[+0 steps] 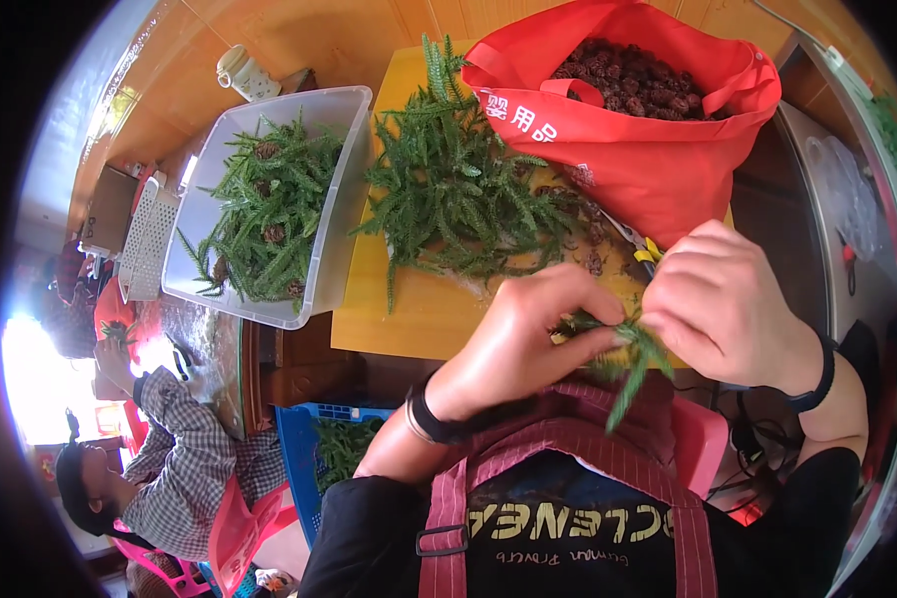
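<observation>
Close in front of my chest, my left hand pinches a small artificial pine sprig, its green needles hanging down past the fingertips. My right hand is closed against the top of the same sprig, thumb and forefinger pressed together there; any finer piece between them is hidden. Just beyond the right hand lie pliers with yellow handles. A loose heap of green pine sprigs covers much of the yellow table. Small brown cones are scattered beside the heap.
A red bag full of brown pine cones stands at the back right. On the left, a clear plastic bin holds sprigs with cones. Below it sits a blue crate of greenery. Another person sits at the far left.
</observation>
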`<state>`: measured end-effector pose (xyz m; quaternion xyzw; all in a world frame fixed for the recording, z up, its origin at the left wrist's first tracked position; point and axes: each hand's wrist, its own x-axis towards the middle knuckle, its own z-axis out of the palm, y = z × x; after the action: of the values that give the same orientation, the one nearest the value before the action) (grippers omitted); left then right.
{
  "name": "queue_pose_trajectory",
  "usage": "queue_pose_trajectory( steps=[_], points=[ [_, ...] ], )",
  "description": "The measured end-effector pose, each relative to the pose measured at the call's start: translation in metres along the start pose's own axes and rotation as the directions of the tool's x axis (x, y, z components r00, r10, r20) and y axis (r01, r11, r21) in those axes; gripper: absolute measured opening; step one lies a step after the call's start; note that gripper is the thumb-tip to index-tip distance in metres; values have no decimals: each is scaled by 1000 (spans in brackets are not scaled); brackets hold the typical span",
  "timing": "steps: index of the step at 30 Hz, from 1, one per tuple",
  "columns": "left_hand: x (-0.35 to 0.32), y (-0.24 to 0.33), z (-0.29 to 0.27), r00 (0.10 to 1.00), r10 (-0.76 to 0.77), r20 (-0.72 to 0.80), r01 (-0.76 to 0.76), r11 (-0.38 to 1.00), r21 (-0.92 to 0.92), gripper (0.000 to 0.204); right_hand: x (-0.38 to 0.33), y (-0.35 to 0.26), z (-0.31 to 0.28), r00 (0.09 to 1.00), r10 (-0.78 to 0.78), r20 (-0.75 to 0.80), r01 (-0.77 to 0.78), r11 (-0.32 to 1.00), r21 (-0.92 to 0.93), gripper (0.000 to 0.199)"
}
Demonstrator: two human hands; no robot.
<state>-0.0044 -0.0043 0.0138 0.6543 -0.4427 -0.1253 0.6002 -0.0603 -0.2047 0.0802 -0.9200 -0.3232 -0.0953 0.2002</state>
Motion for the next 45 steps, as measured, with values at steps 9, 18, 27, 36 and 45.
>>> queue_pose_trajectory(
  steps=[9,18,27,36,45],
  points=[
    [-7,-9,-3,935,-258,242,353,724,-593,17,-2,6,0,988,-148,-36,148,989,0,29],
    [-1,4,6,994,102,-38,-95,984,149,18,-5,-1,-1,956,247,161,-267,956,119,12],
    [-8,-5,-1,934,-294,202,357,747,-561,17,-2,4,-3,997,-64,-50,68,993,94,19],
    [-3,9,7,986,162,-28,-148,950,275,21,-3,-2,-5,931,314,184,-345,924,167,12],
    [-8,-6,1,917,-312,250,395,609,-688,18,-3,12,-3,998,-61,-31,66,974,218,16]
  ],
)
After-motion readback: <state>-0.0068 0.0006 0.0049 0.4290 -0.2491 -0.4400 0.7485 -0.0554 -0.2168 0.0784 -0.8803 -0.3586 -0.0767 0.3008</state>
